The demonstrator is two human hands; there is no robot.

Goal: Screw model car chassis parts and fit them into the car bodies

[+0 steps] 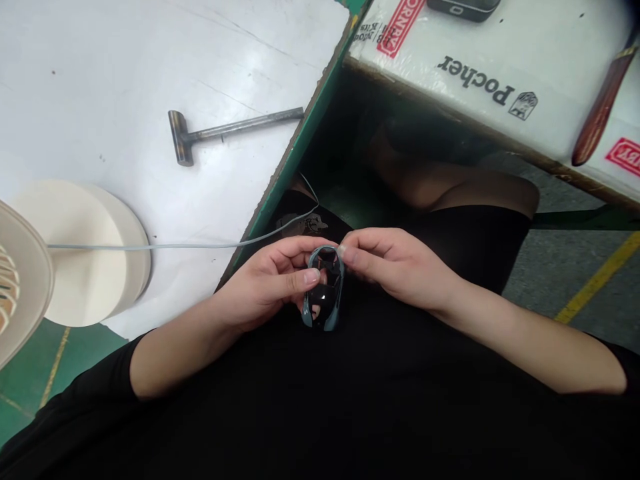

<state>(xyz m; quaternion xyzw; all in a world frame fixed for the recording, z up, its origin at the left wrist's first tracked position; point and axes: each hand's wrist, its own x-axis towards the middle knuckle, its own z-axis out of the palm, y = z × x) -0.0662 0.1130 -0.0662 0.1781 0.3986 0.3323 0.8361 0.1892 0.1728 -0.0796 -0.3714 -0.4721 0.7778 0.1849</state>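
Both my hands hold a small glossy black and blue-grey plastic shell [323, 290] in front of my dark shirt, its exact kind unclear. My left hand [265, 283] curls around its left side, with the thumb lying across the front. My right hand [395, 267] pinches the top edge between its thumb and fingers. Part of the shell is hidden by my fingers. A thin grey cable [175, 245] passes left of my left hand, and I cannot see where it ends.
A steel hammer [220, 130] lies on the white tabletop [200, 53], whose green edge [300, 147] runs beside me. Cream round discs [80, 253] are stacked at left. A plastic-wrapped box [475, 87] holds a dark-red handle [600, 107] and a dark device [463, 5].
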